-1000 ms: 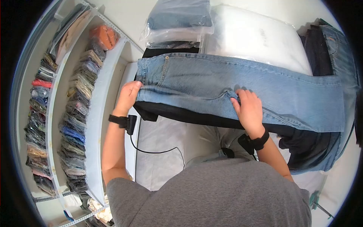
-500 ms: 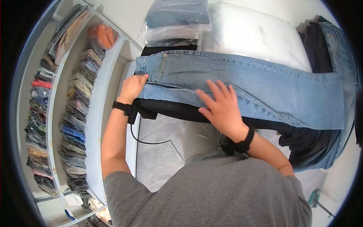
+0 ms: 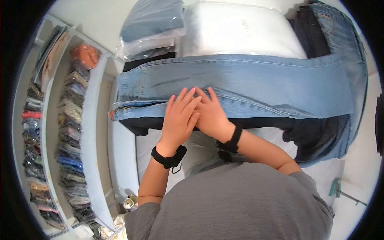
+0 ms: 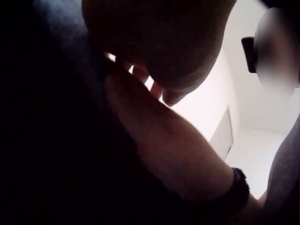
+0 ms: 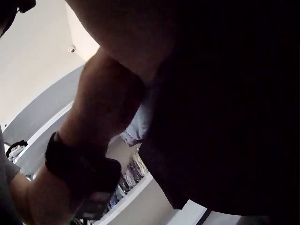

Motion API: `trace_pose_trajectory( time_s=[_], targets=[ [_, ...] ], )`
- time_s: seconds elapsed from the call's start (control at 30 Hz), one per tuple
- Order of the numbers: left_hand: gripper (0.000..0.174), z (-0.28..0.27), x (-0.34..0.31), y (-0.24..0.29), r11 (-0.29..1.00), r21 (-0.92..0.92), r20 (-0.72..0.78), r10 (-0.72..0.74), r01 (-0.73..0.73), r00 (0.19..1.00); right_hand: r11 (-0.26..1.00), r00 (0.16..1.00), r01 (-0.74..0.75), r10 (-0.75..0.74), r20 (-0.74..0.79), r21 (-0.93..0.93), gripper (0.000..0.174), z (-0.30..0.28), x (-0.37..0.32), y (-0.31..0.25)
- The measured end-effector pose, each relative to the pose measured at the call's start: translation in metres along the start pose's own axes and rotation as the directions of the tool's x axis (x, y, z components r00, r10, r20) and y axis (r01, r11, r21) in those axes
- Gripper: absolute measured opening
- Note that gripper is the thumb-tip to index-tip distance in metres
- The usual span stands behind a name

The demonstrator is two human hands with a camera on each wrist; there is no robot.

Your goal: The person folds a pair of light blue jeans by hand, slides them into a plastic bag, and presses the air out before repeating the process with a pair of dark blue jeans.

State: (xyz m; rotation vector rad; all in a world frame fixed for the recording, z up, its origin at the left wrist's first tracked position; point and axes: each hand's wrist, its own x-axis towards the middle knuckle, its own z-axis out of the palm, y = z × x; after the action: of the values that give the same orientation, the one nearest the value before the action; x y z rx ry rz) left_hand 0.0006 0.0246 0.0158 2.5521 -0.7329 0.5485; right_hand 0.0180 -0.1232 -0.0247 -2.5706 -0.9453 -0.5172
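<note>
A pair of light blue jeans, folded lengthwise, lies across the work surface with its waist end at the left. My left hand is over the near middle part of the jeans, fingers extended. Beside it, my right hand reaches in from the right, and the fingers of the two hands overlap. Both hands hold nothing visible. In the left wrist view my right hand shows dark beneath the left one. The right wrist view shows my left hand in shadow, close to the jeans.
Black cloth shows beneath the jeans. Behind them lie a plastic-bagged garment and a large white plastic-wrapped bundle. More jeans hang over the right end. Shelves of bagged clothes stand at the left.
My left hand has let go of the waist end and moved right to the middle. My right hand released the near fold, then moved left beside it. The head view has shifted.
</note>
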Motion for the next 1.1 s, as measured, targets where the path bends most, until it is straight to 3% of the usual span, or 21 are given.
trace_pose_trajectory(
  time_s=[0.07,0.1,0.17,0.2,0.23,0.37,0.4,0.43,0.5,0.7,0.77,0.83,0.87,0.9,0.97,1.03,1.1],
  targets=[
    [0.04,0.014,0.012,0.009,0.998,0.056,0.128,0.008,-0.015,0.992,1.0,1.0,-0.005,0.006,-0.013,0.023,0.05,0.002,-0.003,0.006],
    [0.04,0.019,0.015,0.011,0.999,0.026,0.121,0.035,-0.038,0.992,1.0,1.0,-0.027,0.027,-0.008,-0.009,0.05,-0.005,-0.007,0.012],
    [0.044,0.022,0.018,0.007,0.991,0.13,0.156,-0.02,-0.001,0.988,0.977,0.994,0.024,-0.046,0.103,0.21,0.051,-0.025,-0.018,0.025],
    [0.044,0.026,0.02,0.009,0.995,0.094,0.153,0.012,-0.027,0.988,0.989,0.991,0.058,-0.073,0.11,0.137,0.052,-0.039,-0.029,0.033],
    [0.044,0.028,0.021,0.012,0.985,0.173,0.16,-0.027,-0.001,0.987,0.994,0.992,0.034,-0.046,0.12,0.103,0.052,-0.05,-0.043,0.039],
    [0.045,0.032,0.025,0.02,0.959,0.279,0.17,-0.098,0.048,0.981,0.955,0.955,-0.293,0.295,0.037,-0.052,0.051,-0.095,-0.097,0.077],
    [0.046,0.034,0.024,0.02,0.959,0.28,0.157,-0.101,0.054,0.982,0.92,0.921,-0.39,0.39,-0.006,-0.025,0.046,-0.108,-0.108,0.089],
    [0.046,0.034,0.024,0.02,0.962,0.268,0.158,-0.094,0.049,0.983,0.878,0.877,-0.474,0.465,-0.121,-0.069,0.029,-0.113,-0.121,0.099],
    [0.046,0.032,0.023,0.019,0.961,0.271,0.161,-0.107,0.061,0.981,0.791,0.821,-0.564,0.569,-0.051,-0.236,0.022,-0.13,-0.138,0.113],
    [0.047,0.032,0.024,0.023,0.964,0.257,0.158,-0.114,0.07,0.981,0.799,0.825,-0.565,0.541,-0.162,-0.207,0.027,-0.113,-0.136,0.144],
    [0.048,0.032,0.024,0.025,0.958,0.267,0.139,-0.144,0.103,0.98,0.764,0.791,-0.612,0.601,-0.12,-0.205,0.022,-0.124,-0.138,0.147],
    [0.048,0.032,0.025,0.026,0.963,0.243,0.126,-0.153,0.119,0.98,0.789,0.795,-0.58,0.493,-0.355,-0.203,0.019,-0.143,-0.147,0.16],
    [0.048,0.031,0.025,0.027,0.964,0.231,0.131,-0.163,0.13,0.978,0.688,0.674,-0.707,0.587,-0.448,-0.163,0.029,-0.159,-0.154,0.166],
    [0.048,0.031,0.024,0.027,0.965,0.224,0.141,-0.173,0.139,0.975,0.587,0.552,-0.792,0.573,-0.605,-0.166,0.036,-0.177,-0.162,0.172],
    [0.049,0.032,0.023,0.027,0.966,0.219,0.141,-0.172,0.139,0.975,0.39,0.321,-0.908,0.417,-0.85,-0.152,0.054,-0.201,-0.189,0.194],
    [0.049,0.032,0.024,0.026,0.966,0.22,0.135,-0.165,0.133,0.977,0.299,0.123,-0.954,0.419,-0.9,0.009,0.067,-0.217,-0.216,0.216],
    [0.048,0.033,0.024,0.025,0.963,0.241,0.124,-0.153,0.12,0.98,0.442,-0.071,-0.799,0.604,-0.794,0.408,0.063,-0.227,-0.229,0.233]
  ],
)
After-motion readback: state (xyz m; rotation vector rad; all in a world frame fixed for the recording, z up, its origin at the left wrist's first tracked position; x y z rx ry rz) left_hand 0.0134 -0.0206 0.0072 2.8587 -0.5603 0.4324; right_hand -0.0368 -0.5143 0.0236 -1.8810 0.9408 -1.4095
